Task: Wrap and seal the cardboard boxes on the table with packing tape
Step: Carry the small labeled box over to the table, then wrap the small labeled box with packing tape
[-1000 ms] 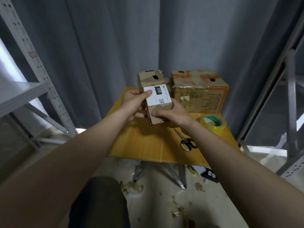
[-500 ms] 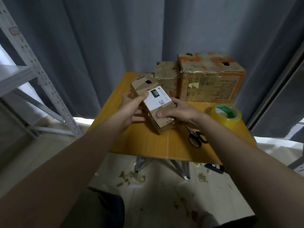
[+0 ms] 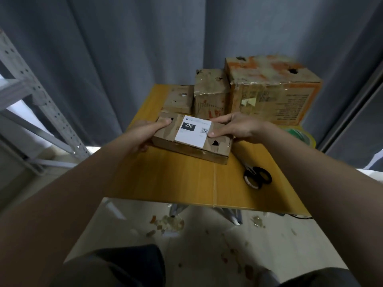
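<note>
A flat cardboard box [image 3: 186,146] with a white label reading 220 lies lengthwise across the yellow table [image 3: 176,179]. My left hand [image 3: 145,133] grips its left end, thumb on top. My right hand [image 3: 232,126] grips its right end, thumb on the label's edge. Behind it stand a small low box [image 3: 179,99], a taller box [image 3: 210,90] and a big orange-stained box [image 3: 271,90]. A yellow roll of packing tape [image 3: 304,135] sits at the right, partly hidden by my right wrist.
Black-handled scissors [image 3: 257,177] lie on the table right of the box. A grey metal shelf rack [image 3: 41,100] stands at the left. Grey curtains hang behind the table. Scraps litter the floor [image 3: 165,224] under the table's near edge.
The labelled box has been turned from standing at an angle to lying flat and crosswise on the table, both hands still holding its ends. The camera has come nearer.
</note>
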A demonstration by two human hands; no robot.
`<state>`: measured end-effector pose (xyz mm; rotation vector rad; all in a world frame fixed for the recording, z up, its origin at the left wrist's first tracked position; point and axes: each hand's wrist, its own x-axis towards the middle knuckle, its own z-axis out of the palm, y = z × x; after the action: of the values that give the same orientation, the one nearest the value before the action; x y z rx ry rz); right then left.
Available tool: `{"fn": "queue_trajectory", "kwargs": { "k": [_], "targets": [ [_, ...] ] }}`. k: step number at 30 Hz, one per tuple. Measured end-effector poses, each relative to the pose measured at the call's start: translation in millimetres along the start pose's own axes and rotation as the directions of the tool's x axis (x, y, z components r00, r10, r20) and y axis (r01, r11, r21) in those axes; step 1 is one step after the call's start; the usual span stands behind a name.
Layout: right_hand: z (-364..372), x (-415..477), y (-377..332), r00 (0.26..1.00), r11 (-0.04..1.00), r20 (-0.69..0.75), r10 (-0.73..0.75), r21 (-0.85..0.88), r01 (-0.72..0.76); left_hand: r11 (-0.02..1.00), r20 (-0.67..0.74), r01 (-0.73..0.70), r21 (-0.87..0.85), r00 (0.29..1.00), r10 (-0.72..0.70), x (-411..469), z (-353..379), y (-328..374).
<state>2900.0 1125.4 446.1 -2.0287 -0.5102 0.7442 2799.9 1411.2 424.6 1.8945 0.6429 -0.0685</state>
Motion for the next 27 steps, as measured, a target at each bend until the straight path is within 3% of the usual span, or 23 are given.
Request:
{"fn": "queue_trajectory", "kwargs": {
  "k": [4, 7, 10, 13, 16, 19, 23, 25, 27],
  "targets": [
    [11, 3, 4, 0.975, 0.994, -0.209, -0.082, -0.094, 0.063, 0.992, -0.067, 0.079, 0.096, 0.995, -0.072, 4, 7, -2],
    [2, -6, 8, 0.872, 0.985, -0.469, -0.138, -0.158, 0.071, 0.97, -0.09, 0.067, 0.235, 0.995, -0.047, 4, 14, 8],
    [-21, -29, 20, 0.769, 0.892, -0.628, -0.121, -0.408, -0.193, 0.908, -0.052, 0.094, 0.408, 0.995, -0.08, 3, 24, 18],
    [-44, -61, 39, 0.753, 0.759, -0.657, -0.021, -0.501, -0.416, 0.821, -0.13, 0.119, 0.558, 0.99, -0.056, -2, 32, 26],
    [-54, -81, 63, 0.776, 0.647, -0.618, 0.124, -0.543, -0.536, 0.725, -0.313, 0.139, 0.674, 0.943, 0.11, -12, 40, 36],
    [-49, -89, 79, 0.818, 0.665, -0.565, 0.112, -0.569, -0.484, 0.7, -0.286, -0.034, 0.713, 0.898, 0.335, -34, 60, 52],
    [-42, -97, 68, 0.776, 0.775, -0.63, -0.045, -0.512, -0.37, 0.677, -0.049, -0.396, 0.621, 0.841, 0.538, -67, 93, 74],
    [-42, -104, 47, 0.724, 0.907, -0.673, -0.152, -0.387, -0.169, 0.708, 0.136, -0.536, 0.46, 0.831, 0.54, -84, 107, 83],
    [-42, -114, 20, 0.678, 0.978, -0.704, -0.209, -0.165, 0.13, 0.731, 0.29, -0.604, 0.316, 0.795, 0.532, -99, 119, 89]
  ]
}}
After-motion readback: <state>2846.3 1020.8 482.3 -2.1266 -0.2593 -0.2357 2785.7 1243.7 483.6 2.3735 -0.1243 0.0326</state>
